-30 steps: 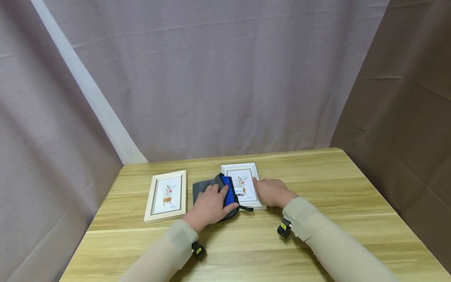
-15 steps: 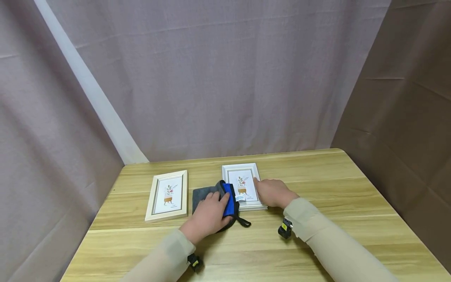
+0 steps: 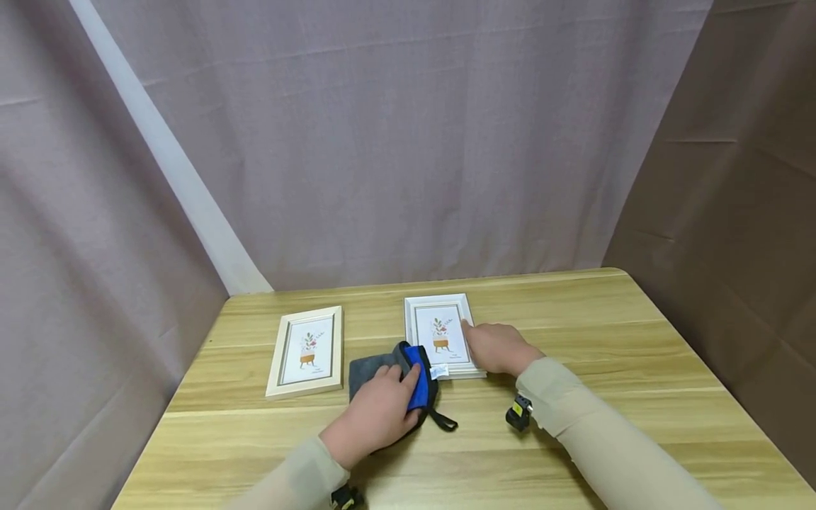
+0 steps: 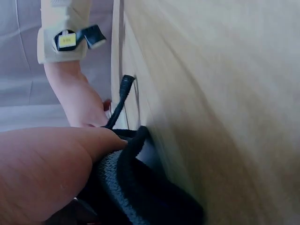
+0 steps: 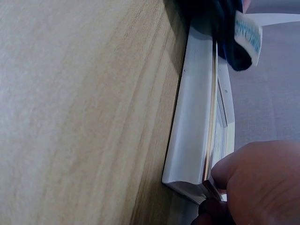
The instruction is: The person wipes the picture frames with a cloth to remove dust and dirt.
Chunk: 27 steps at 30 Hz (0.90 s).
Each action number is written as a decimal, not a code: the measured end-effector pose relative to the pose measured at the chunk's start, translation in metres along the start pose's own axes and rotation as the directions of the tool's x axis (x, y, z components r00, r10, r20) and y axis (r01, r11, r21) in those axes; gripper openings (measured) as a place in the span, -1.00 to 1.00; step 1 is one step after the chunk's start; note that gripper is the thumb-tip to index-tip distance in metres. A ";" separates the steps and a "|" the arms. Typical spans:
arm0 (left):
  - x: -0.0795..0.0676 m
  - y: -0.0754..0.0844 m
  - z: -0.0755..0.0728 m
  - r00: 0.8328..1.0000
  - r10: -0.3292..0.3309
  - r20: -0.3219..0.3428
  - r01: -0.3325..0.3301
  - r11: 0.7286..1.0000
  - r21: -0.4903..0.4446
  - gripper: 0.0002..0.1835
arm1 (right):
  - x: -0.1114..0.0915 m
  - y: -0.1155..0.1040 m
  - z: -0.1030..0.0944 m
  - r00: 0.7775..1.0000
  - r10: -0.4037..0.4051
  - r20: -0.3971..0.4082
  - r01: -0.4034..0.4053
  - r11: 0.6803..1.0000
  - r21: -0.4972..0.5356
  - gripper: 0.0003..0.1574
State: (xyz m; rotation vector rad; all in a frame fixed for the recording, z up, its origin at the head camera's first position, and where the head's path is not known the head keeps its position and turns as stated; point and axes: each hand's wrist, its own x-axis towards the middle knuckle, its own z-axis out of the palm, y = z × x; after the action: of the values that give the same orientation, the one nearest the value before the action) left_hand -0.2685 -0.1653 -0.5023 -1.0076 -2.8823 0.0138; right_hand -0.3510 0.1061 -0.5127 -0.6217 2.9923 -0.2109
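My left hand (image 3: pixel 376 407) holds a folded grey-and-blue cleaning cloth (image 3: pixel 417 354) with black edging, its fingers over the top. In the left wrist view, the thumb lies at the bunched edge of the cloth (image 4: pixel 115 173). A white tag and a black hanging loop (image 3: pixel 443 421) stick out from it. The cloth overlaps the lower left corner of a white picture frame (image 3: pixel 411 322), which lies face up with a potted-plant print. My right hand (image 3: pixel 500 347) pinches this frame's right side, thumb on the front; the right wrist view shows that grip near a corner.
A cream picture frame (image 3: pixel 274 372) with a similar print lies face up to the left. The wood-grain table (image 3: pixel 574 304) ends at a back edge before a mauve curtain (image 3: pixel 382 177). A brown curtain (image 3: pixel 733 212) hangs at the right.
My left hand has drawn the cloth down the white frame toward me, baring more of the print. The right hand keeps its hold on the frame's side.
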 end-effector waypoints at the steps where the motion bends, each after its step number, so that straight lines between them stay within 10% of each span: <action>1: -0.002 0.001 -0.001 1.000 0.005 0.002 -0.005 1.000 -0.001 -0.17 | 0.000 0.000 0.000 1.000 -0.004 0.000 0.004 1.000 -0.001 -0.33; 27: -0.025 0.059 -0.009 0.962 0.185 0.203 -0.200 0.978 0.057 -0.30 | -0.003 0.001 -0.001 0.999 -0.035 -0.026 0.034 0.999 -0.007 -0.32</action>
State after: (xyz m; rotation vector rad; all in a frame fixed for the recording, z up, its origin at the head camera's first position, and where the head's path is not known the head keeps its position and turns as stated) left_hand -0.2113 -0.1346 -0.4976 -1.3382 -2.9138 0.2489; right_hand -0.3488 0.1087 -0.5118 -0.6769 3.0107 -0.2130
